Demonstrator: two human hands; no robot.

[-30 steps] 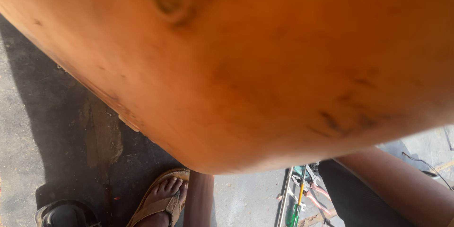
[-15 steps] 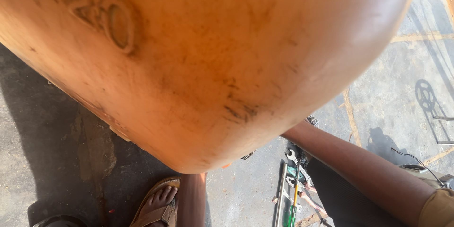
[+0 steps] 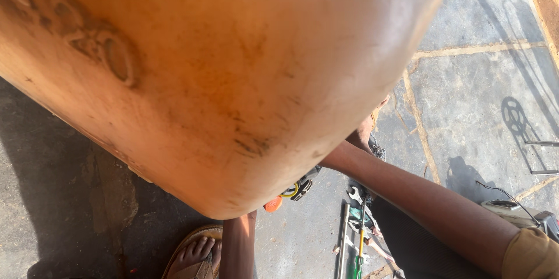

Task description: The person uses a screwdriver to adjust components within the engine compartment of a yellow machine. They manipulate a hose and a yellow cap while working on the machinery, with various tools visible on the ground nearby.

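The big orange panel (image 3: 221, 75) now swings left, uncovering more paved floor (image 3: 477, 104). Right arm (image 3: 431, 209) reaches under it, left forearm (image 3: 237, 247) too; both hands hidden, so grip unreadable. Wrenches (image 3: 353, 194) lie below.

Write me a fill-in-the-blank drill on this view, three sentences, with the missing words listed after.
1. The big rounded shell that fills most of the view is ____ in colour.
2. The right arm reaches in under the shell, so its hand is ____.
3. Below the shell's lower edge, a foot wears a ____.

Missing words: orange; hidden; sandal
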